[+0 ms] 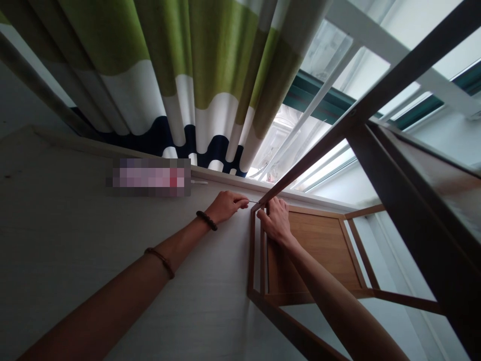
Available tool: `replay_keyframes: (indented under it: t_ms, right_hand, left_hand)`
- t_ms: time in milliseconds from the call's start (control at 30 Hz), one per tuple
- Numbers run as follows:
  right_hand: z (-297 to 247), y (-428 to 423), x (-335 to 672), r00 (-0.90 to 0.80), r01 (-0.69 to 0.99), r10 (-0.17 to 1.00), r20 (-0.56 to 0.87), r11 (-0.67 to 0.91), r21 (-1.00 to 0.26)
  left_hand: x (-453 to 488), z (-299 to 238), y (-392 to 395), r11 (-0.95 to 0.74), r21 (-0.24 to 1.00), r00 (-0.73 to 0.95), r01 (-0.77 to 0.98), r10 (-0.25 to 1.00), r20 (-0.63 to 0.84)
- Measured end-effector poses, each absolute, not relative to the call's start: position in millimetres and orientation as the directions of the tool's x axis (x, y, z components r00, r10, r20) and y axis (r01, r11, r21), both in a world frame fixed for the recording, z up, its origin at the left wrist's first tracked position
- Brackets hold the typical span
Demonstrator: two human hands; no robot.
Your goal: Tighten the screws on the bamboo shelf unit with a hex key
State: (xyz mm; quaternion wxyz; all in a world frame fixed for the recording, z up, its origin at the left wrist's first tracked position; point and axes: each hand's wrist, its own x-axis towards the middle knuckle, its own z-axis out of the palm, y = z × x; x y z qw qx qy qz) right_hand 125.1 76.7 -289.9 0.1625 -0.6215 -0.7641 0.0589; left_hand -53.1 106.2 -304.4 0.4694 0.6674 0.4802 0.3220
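A brown wooden frame (308,165) with slim rails leans across the right side. My left hand (225,205), wearing a dark bead bracelet, pinches a thin rod (254,202) that looks like a hex key. Its far end meets the frame's corner, where the exact contact is too small to see. My right hand (277,220) is closed around the frame beside that corner, with the thumb toward the rod. Below and behind this hand lies a flat wooden panel (319,248) set between rails.
A green, white and navy curtain (214,65) hangs ahead over a window with white bars (326,82). A pale ledge (225,178) runs under it. On the pale surface at left lies a blurred-out item (150,177). A thick dark rail (406,200) crosses close at right.
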Motion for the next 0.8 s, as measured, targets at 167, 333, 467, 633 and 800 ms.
replay_keyframes:
  t_ms: [167,333,467,633,800]
  right_hand:
    - [-291,77,125,-0.174,0.931,0.97,0.169,0.218,-0.293]
    - [-290,77,126,-0.178,0.932,0.969,0.173,0.222,-0.287]
    - [-290,77,125,-0.172,0.934,0.971,0.169,0.215,-0.286]
    - [-289,77,124,-0.173,0.933,0.971,0.166,0.215,-0.287]
    - [-288,77,125,-0.172,0.934,0.973,0.151,0.21,-0.29]
  left_hand:
    - [-37,-311,104,0.346,0.927,0.213,-0.141,0.925,-0.313]
    - [-36,-312,106,0.362,0.929,0.203,-0.074,0.918,-0.342]
    - [-44,-312,99,-0.009,0.967,0.181,0.255,0.983,-0.039]
    - [-43,-319,85,-0.216,0.926,0.209,0.31,0.965,0.156]
    - [-38,-323,86,0.257,0.949,0.257,-0.182,0.944,-0.206]
